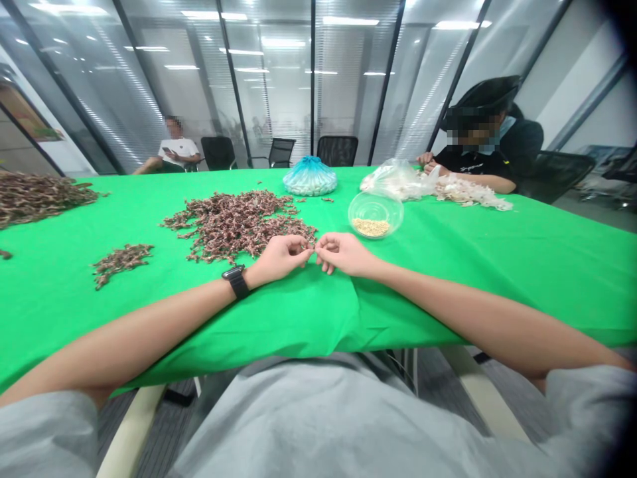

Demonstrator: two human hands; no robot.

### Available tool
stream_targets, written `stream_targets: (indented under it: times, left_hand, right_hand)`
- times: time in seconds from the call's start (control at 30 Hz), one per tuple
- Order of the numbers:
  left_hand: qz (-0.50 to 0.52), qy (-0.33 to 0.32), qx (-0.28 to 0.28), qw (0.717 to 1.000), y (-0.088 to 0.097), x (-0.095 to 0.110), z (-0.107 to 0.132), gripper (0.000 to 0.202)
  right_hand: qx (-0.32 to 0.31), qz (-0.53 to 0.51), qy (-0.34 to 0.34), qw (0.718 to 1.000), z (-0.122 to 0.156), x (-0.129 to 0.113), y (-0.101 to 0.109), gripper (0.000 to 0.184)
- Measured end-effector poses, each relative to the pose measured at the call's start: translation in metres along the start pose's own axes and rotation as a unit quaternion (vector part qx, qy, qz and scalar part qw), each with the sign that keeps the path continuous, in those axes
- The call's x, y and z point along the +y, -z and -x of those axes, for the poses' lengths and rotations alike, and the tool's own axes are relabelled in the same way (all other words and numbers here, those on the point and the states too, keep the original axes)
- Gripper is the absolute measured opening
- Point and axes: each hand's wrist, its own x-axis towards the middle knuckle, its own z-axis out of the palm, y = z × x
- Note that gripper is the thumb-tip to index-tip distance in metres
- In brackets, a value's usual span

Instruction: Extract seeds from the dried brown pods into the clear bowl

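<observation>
My left hand (280,257), with a black watch (235,281) on its wrist, and my right hand (342,253) meet fingertip to fingertip above the green tablecloth (448,279). Both are pinched shut on one small brown pod (313,251) held between them. Just beyond my hands spreads a large heap of brown dried pods (239,222). A clear plastic bowl (375,214) with pale seeds in its bottom stands just past my right hand.
Smaller pod piles lie at the left (122,260) and far left (40,196). A tied blue bag (309,177) sits at the far edge. A person across the table at right (485,156) handles pale husks (468,192). Another person (174,154) sits at the back.
</observation>
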Motion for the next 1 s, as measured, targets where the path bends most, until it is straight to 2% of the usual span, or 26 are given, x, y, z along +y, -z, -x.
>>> stream_targets:
  times: [0.63, 1.0]
  left_hand:
    - [-0.022, 0.004, -0.003, 1.000, 0.0007, 0.0056, 0.0014, 0.026]
    - [-0.033, -0.001, 0.002, 0.999, -0.0006, 0.0051, 0.0018, 0.020]
  right_hand:
    - [-0.009, 0.003, -0.042, 0.999, 0.0004, -0.0021, -0.0006, 0.014]
    - [-0.012, 0.042, -0.020, 0.999, 0.0018, 0.0016, -0.0006, 0.018]
